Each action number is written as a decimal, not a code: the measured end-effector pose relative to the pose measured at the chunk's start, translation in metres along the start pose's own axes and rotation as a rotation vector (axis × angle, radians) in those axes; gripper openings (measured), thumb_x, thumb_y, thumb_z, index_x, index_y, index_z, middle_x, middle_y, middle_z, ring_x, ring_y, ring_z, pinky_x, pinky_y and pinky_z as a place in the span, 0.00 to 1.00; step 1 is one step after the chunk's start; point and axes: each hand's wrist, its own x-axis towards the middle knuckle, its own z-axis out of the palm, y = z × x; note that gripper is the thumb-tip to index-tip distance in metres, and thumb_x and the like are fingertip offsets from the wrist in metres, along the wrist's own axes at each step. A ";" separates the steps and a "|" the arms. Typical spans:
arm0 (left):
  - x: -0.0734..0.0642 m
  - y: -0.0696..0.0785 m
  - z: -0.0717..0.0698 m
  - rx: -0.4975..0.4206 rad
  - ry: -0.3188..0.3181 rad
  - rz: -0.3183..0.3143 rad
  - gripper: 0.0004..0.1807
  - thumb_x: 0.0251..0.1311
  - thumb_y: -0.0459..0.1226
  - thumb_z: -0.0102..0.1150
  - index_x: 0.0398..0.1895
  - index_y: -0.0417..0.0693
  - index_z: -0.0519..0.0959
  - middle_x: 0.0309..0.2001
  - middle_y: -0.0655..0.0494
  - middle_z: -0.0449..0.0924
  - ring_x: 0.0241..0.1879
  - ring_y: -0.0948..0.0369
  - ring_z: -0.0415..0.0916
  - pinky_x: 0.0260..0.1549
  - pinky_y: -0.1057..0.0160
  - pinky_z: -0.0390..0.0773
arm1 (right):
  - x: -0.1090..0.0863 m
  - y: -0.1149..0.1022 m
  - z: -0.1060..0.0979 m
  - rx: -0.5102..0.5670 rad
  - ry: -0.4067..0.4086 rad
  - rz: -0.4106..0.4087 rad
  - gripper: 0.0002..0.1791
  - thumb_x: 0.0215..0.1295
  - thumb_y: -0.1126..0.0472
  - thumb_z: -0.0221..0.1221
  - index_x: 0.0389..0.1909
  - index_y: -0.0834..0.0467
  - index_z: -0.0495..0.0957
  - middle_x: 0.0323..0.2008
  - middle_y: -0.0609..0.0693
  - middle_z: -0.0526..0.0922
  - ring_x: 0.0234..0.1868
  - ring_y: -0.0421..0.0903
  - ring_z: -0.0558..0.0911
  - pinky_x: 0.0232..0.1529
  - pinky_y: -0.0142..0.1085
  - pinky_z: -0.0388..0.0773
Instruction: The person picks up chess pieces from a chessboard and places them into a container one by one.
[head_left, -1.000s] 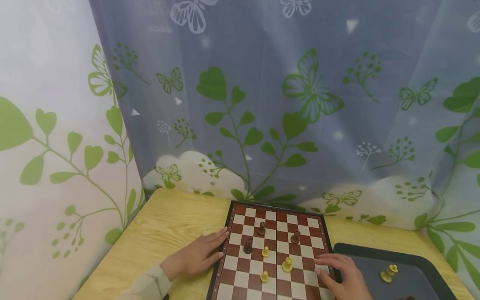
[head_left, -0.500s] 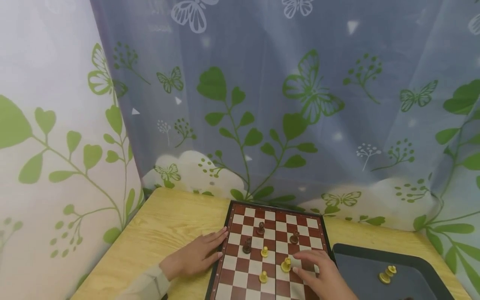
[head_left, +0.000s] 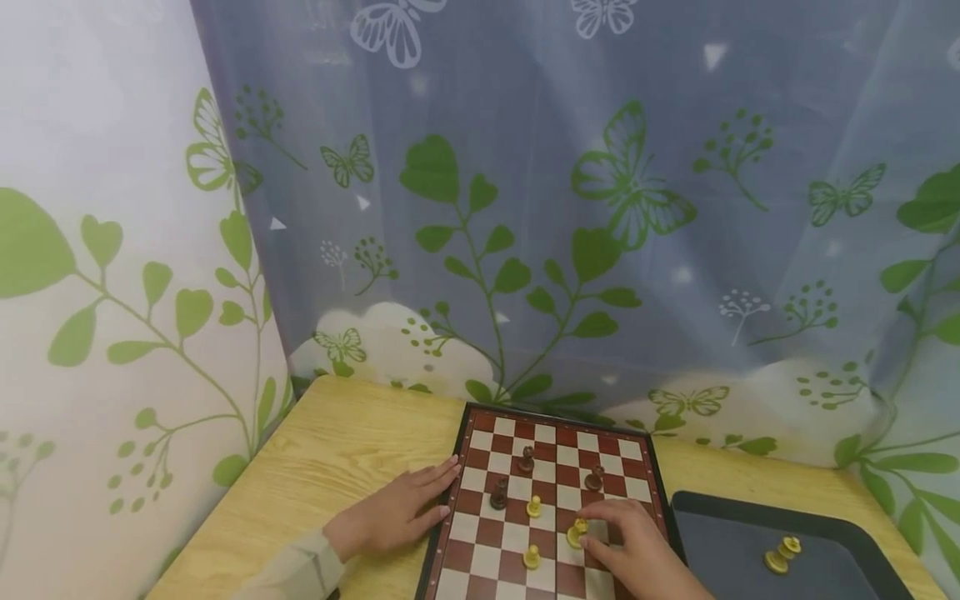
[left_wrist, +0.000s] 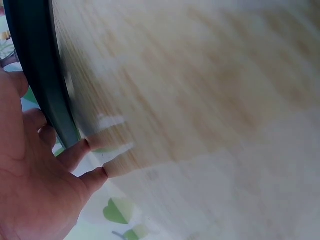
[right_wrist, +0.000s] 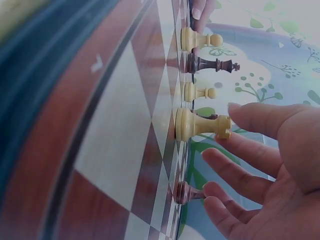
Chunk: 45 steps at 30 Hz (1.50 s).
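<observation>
Chess pieces: seven were counted, six on the board (head_left: 465,556) and one in the tray (head_left: 720,550).
Pale pieces on the board: three, the rook (right_wrist: 187,125) and two pawns (head_left: 532,557) to its left.
Dark pieces on the board: three, farther off, including a king (right_wrist: 207,65).
Tray piece: one tall pale piece (head_left: 782,557).
Board and tray: one each, on the tabletop (head_left: 352,433), the tray to the right.
Right hand (head_left: 633,554): its grip was narrow, thumb and forefinger pinching the top of the rook, which stood upright on the board's right half; the other fingers were spread.
Left hand (head_left: 401,507): its grip was empty, fingers extended against the board's left edge.
Hidden: one dark piece lay mostly behind the rook in the right wrist view.
Cut off: the near ends of board and tray.
</observation>
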 end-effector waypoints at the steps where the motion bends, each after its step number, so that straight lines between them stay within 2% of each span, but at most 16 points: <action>1: 0.000 0.000 0.001 0.000 0.001 -0.001 0.35 0.81 0.54 0.37 0.82 0.47 0.52 0.82 0.52 0.47 0.78 0.45 0.53 0.71 0.33 0.58 | 0.001 0.002 -0.001 0.002 -0.011 -0.010 0.16 0.66 0.56 0.67 0.52 0.58 0.85 0.51 0.54 0.86 0.53 0.62 0.80 0.50 0.54 0.80; 8: 0.000 -0.001 0.006 0.008 -0.006 -0.004 0.35 0.80 0.55 0.36 0.82 0.48 0.51 0.82 0.53 0.45 0.78 0.45 0.53 0.71 0.33 0.57 | 0.002 0.015 -0.002 -0.047 -0.046 -0.094 0.16 0.68 0.54 0.66 0.51 0.59 0.85 0.48 0.52 0.87 0.49 0.54 0.83 0.44 0.46 0.83; 10: 0.001 -0.002 0.007 0.018 0.002 0.002 0.35 0.81 0.55 0.36 0.82 0.47 0.51 0.82 0.53 0.46 0.78 0.45 0.54 0.71 0.34 0.58 | 0.003 0.014 -0.002 -0.045 -0.040 -0.077 0.15 0.68 0.54 0.67 0.50 0.58 0.85 0.48 0.52 0.87 0.50 0.55 0.83 0.45 0.47 0.83; 16: 0.003 -0.002 0.004 0.020 0.009 0.013 0.35 0.81 0.54 0.36 0.81 0.45 0.52 0.82 0.51 0.46 0.78 0.44 0.53 0.71 0.35 0.58 | 0.004 0.000 -0.001 0.014 -0.005 0.072 0.14 0.64 0.57 0.69 0.49 0.57 0.85 0.50 0.53 0.85 0.56 0.64 0.79 0.49 0.54 0.81; 23: 0.004 -0.002 0.003 0.035 0.018 0.008 0.35 0.81 0.54 0.36 0.81 0.45 0.53 0.82 0.50 0.47 0.78 0.44 0.54 0.72 0.36 0.58 | 0.005 -0.003 -0.003 -0.094 0.038 -0.005 0.11 0.62 0.59 0.70 0.45 0.56 0.88 0.49 0.51 0.84 0.53 0.60 0.79 0.51 0.56 0.79; 27: 0.003 0.000 0.003 0.032 0.017 0.009 0.35 0.81 0.53 0.36 0.81 0.45 0.53 0.82 0.50 0.47 0.78 0.44 0.54 0.71 0.35 0.58 | 0.000 -0.004 -0.003 -0.132 0.049 0.007 0.11 0.63 0.57 0.70 0.45 0.56 0.88 0.50 0.49 0.83 0.52 0.58 0.78 0.51 0.55 0.78; 35: 0.001 0.000 0.003 0.046 0.019 0.028 0.34 0.81 0.53 0.35 0.81 0.45 0.52 0.82 0.50 0.48 0.77 0.43 0.55 0.71 0.34 0.59 | -0.020 -0.008 0.000 -0.109 0.256 0.062 0.11 0.61 0.58 0.71 0.45 0.50 0.87 0.52 0.48 0.82 0.56 0.58 0.77 0.56 0.59 0.76; 40: 0.001 -0.001 0.004 0.035 0.019 0.035 0.34 0.81 0.53 0.35 0.81 0.44 0.53 0.82 0.49 0.48 0.77 0.43 0.55 0.70 0.34 0.59 | -0.031 -0.004 -0.002 -0.129 0.326 0.082 0.12 0.60 0.58 0.72 0.45 0.50 0.87 0.52 0.48 0.83 0.58 0.58 0.77 0.61 0.60 0.74; 42: 0.002 -0.002 0.004 0.030 0.019 0.036 0.34 0.81 0.52 0.35 0.81 0.44 0.53 0.82 0.49 0.48 0.77 0.42 0.55 0.71 0.34 0.59 | -0.036 -0.002 -0.003 -0.150 0.357 0.074 0.12 0.60 0.59 0.72 0.45 0.51 0.88 0.52 0.49 0.84 0.57 0.59 0.78 0.61 0.60 0.73; 45: 0.002 -0.002 0.005 0.028 0.018 0.035 0.34 0.81 0.53 0.35 0.81 0.44 0.53 0.82 0.49 0.47 0.77 0.43 0.55 0.71 0.34 0.59 | -0.043 0.000 -0.004 -0.157 0.382 0.105 0.11 0.61 0.58 0.71 0.44 0.51 0.88 0.52 0.50 0.84 0.57 0.60 0.77 0.60 0.59 0.74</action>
